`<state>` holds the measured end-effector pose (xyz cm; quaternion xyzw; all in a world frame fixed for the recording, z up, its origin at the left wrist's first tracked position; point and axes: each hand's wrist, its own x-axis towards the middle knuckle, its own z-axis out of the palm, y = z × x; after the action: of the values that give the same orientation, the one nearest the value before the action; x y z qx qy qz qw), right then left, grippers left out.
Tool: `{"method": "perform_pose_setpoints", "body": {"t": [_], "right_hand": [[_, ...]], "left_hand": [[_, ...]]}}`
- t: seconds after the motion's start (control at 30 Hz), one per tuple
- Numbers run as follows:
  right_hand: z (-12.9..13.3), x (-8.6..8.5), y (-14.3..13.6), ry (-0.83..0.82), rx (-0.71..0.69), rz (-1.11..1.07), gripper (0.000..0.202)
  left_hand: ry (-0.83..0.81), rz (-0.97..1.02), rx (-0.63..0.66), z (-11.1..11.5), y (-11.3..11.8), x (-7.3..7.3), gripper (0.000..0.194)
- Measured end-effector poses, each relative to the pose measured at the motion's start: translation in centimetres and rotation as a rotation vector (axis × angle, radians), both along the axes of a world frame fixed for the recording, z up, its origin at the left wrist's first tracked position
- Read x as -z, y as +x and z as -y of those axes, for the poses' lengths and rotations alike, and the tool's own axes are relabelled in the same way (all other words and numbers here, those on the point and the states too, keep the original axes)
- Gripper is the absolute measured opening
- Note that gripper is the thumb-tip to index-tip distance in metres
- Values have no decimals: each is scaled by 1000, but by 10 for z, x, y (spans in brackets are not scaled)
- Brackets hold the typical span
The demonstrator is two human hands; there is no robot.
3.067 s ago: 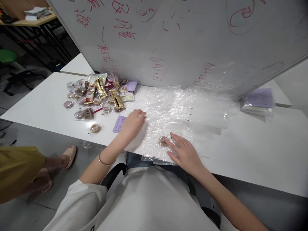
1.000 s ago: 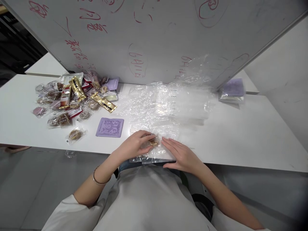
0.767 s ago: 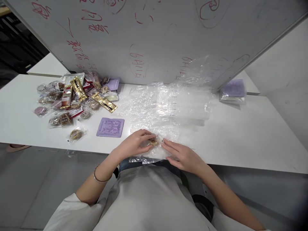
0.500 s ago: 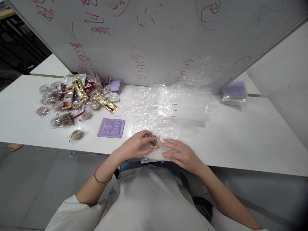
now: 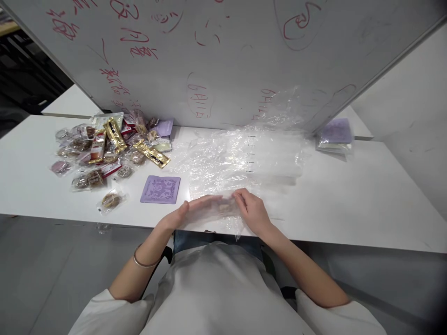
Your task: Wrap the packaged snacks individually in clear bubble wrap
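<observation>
Film (image 5: 213, 172), likely light, slippery and best held by its edge, lay on the tabletop (image 5: 342, 200), folded over a blurred snack (image 5: 225, 207), right hand (image 5: 253, 211) grip pinching it, left hand (image 5: 179, 216) loosely outstretched.

Sharp glare on the clear plastic (image 5: 220, 160), dim upper-left corner.

And I've got the whiteboard (image 5: 226, 60) looming, scrawled in red; pale wall (image 5: 419, 116) off right, grey floor (image 5: 35, 270) lower left!
</observation>
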<state>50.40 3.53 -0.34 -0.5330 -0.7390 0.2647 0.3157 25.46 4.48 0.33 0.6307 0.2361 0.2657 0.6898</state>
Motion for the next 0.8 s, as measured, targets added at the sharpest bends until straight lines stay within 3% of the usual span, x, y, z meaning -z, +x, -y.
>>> {"method": "perform_pose_setpoints", "body": {"t": [0.1, 0.23, 0.33, 0.43, 0.53, 0.67, 0.73, 0.8], "right_hand": [[-4, 0, -4, -54, 77, 47, 30], [-7, -5, -5, -170, 112, 52, 31], [-13, -10, -3, -255, 103, 41, 32], [-22, -14, -4, -321, 92, 96, 35], [-30, -15, -8, -336, 86, 225, 42], [-34, -12, -14, -285, 95, 418, 41], [-33, -10, -16, -263, 101, 487, 39], [-34, -10, -17, -251, 99, 535, 37]], "left_hand": [[-14, -75, -84, 2, 7, 0, 75], [-116, -256, -384, 7, 25, -3, 43], [-190, -328, -491, 8, 33, -4, 42], [-115, -444, -540, 5, 35, -3, 42], [100, -588, -610, 2, 38, -1, 33], [745, -758, -836, 11, 44, 3, 27], [1023, -744, -698, 19, 46, 5, 37], [1138, -724, -440, 24, 48, 7, 48]]}}
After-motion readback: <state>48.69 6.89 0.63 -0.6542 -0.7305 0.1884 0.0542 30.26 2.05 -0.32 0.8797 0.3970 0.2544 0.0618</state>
